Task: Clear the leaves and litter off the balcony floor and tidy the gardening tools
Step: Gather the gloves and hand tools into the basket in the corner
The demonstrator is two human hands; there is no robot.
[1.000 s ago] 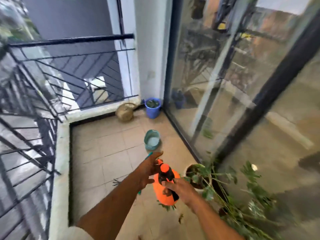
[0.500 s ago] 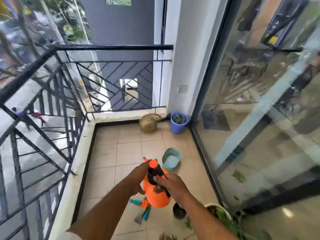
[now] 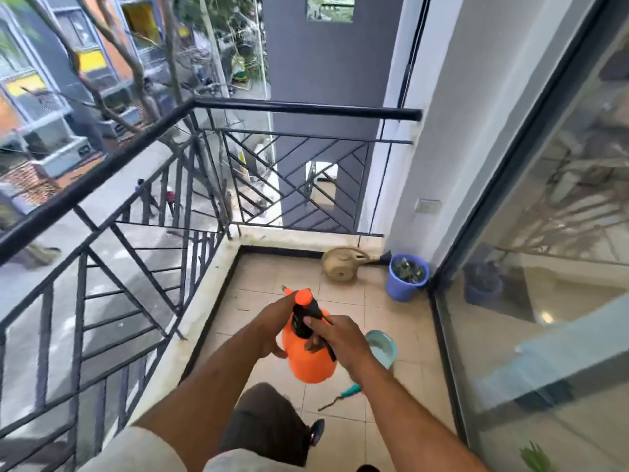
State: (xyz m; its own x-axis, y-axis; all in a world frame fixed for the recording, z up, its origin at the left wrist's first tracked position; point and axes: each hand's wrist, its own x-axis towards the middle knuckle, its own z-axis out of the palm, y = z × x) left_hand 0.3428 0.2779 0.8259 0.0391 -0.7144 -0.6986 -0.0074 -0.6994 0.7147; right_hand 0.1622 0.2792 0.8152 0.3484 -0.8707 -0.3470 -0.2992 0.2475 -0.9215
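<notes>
Orange plastic pump sprayer bottle (image 3: 308,356) held mid-air, nearer than the blue plastic bucket (image 3: 405,282). Right hand (image 3: 340,342) fingers curled round its black pump head; left hand (image 3: 277,327) wraps the bottle's side.

Orange spray bottle (image 3: 308,359) between both hands, left (image 3: 274,327) and right (image 3: 338,342), above balcony tiles (image 3: 258,301).

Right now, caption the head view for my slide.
Both hands, left and right, hold an orange sprayer above the balcony floor.
</notes>
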